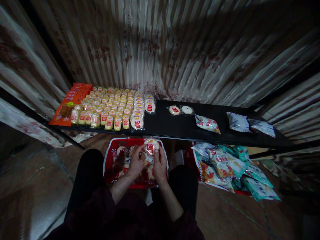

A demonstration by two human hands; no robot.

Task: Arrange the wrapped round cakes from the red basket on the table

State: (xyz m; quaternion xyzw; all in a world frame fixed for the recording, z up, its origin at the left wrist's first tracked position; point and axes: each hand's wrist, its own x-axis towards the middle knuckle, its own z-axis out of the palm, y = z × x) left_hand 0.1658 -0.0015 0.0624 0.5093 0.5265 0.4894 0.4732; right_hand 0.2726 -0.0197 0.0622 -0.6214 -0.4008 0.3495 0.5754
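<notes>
Between my two hands is a round, pale packaged cake (150, 146) in clear wrap with a red label, held above a red basket (107, 166). My left hand (137, 162) grips its left side with closed fingers. On its right side, my right hand (160, 163) presses with the thumb near the label. More wrapped round cakes (122, 151) lie in the basket below. Just beyond the hands, on the black shelf (160, 125), a column of similar round cakes (137, 122) ends at the front edge.
Rows of small yellow wrapped cakes (109, 122) and an orange packet (70, 101) fill the shelf's left. Two round cakes (174, 110), a snack bag (208, 124) and silvery bags (238, 122) lie rightward. A second basket (191, 158) holds green and white bags. Pleated curtain (155, 50) hangs behind.
</notes>
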